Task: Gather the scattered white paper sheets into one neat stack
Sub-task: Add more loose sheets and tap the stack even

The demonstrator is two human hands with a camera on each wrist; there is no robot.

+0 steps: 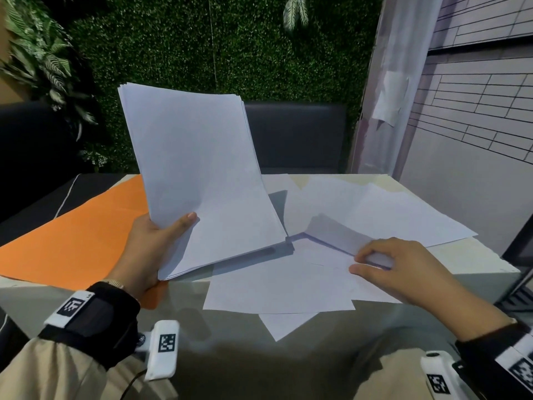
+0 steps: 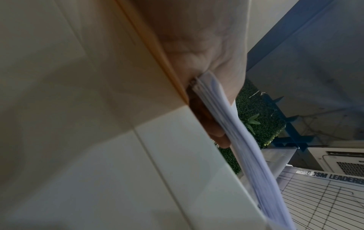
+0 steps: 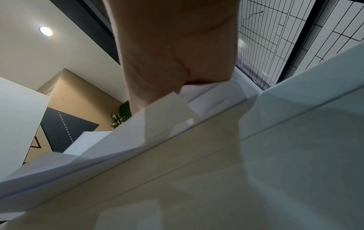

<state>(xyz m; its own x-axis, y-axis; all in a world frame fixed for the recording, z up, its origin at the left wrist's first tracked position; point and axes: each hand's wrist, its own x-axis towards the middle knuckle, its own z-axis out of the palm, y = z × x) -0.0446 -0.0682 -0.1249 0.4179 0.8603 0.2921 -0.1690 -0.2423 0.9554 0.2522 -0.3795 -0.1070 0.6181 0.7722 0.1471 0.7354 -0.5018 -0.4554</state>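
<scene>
My left hand grips a thick stack of white sheets by its lower left corner, tilted up off the table, its lower right corner near the tabletop. The left wrist view shows the stack's edge pinched in that hand. Several loose white sheets lie overlapping on the table at the centre and right. My right hand pinches the near corner of one loose sheet, and that corner is lifted slightly. In the right wrist view the hand sits over the lifted paper corners.
An orange sheet covers the left part of the pale table. A dark bench back and a green hedge wall stand behind. A dark object sits at the table's right edge.
</scene>
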